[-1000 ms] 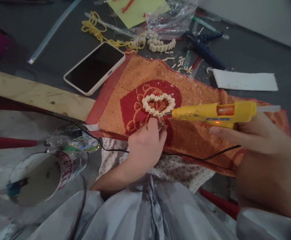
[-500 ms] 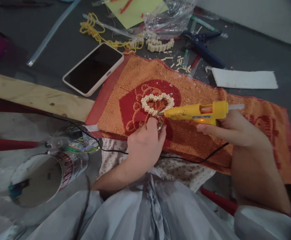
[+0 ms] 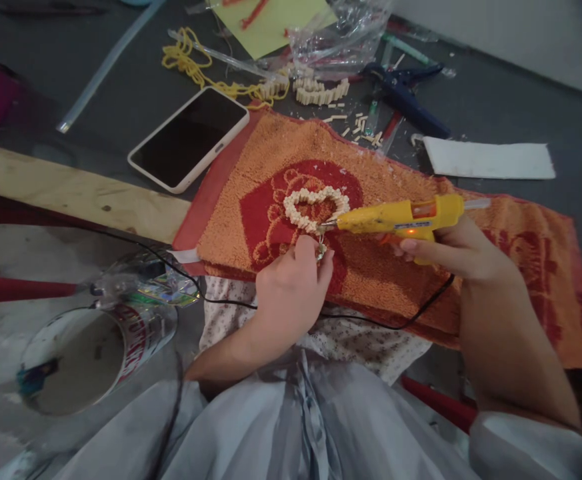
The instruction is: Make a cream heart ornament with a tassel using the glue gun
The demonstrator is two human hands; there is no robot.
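My right hand (image 3: 463,250) is wrapped round the handle of a yellow hot glue gun (image 3: 391,217), whose small orange light glows and whose clear glue stick juts from the back. Its metal tip meets the lower edge of a cream heart-shaped ring (image 3: 293,213) built of short stick pieces. Just below that point, my left hand (image 3: 291,283) pinches a small shiny piece (image 3: 321,250), too small to name. The heart lies on a folded orange and red towel (image 3: 385,283) spread over my lap and the table edge.
A phone (image 3: 188,140) lies left of the towel's top. Beyond are yellow yarn (image 3: 185,53), stick pieces (image 3: 358,123), a dark blue cutter (image 3: 408,93), plastic wrap (image 3: 341,40) and a white strip (image 3: 491,159). A black cord (image 3: 371,321) crosses my lap; a bucket (image 3: 131,340) stands lower left.
The glue gun and my right hand have shifted slightly right, its rear tilting upward, while the tip stays by the heart's lower edge. My left hand has barely moved.
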